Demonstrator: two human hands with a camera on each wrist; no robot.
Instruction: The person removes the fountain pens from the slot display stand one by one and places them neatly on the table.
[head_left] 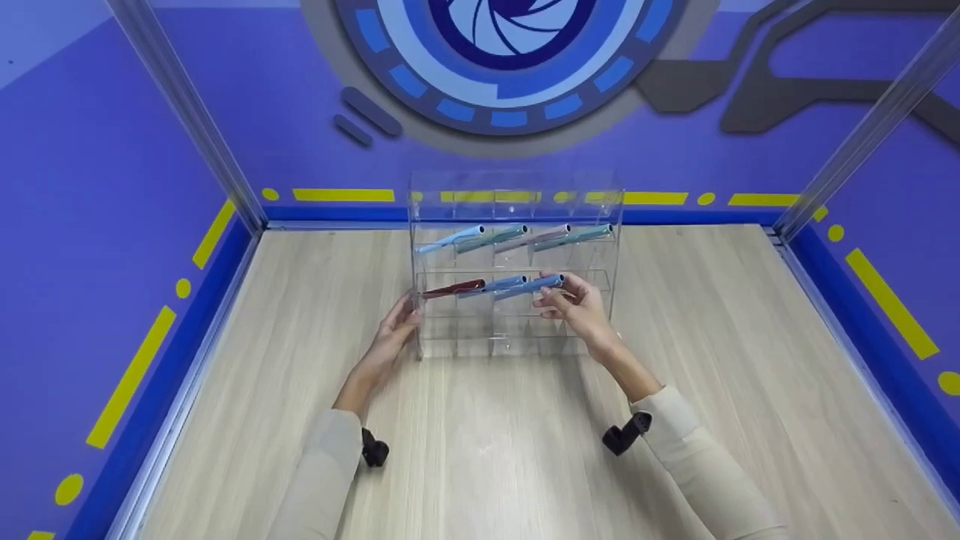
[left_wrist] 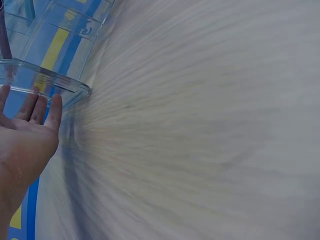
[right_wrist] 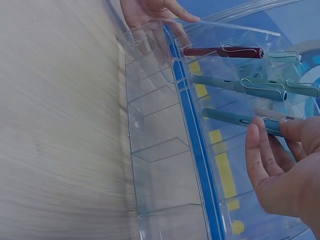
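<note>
A clear tiered pen rack [head_left: 510, 346] stands upright on the table. My right hand [head_left: 587, 311] pinches the cap end of a blue pen [head_left: 529, 287] with thumb and fingers, at the lower row of pens. That pen [right_wrist: 227, 118] slants in its slot in the right wrist view. Beside it lie another blue pen [head_left: 504, 283] and a dark red pen [head_left: 454, 289]. At the rack's left side is my left hand [head_left: 386, 345], its fingers extended against the clear side panel; the left wrist view shows the fingers [left_wrist: 54, 112] nearly straight.
The upper row holds a light blue pen [head_left: 451, 238], a pink pen [head_left: 534, 238] and two teal-green pens, one at the right end [head_left: 576, 237]. Below are bare divided compartments [right_wrist: 157, 125]. Wood-grain table [head_left: 480, 450] surrounds the rack, with a blue-purple wall [head_left: 285, 97] behind.
</note>
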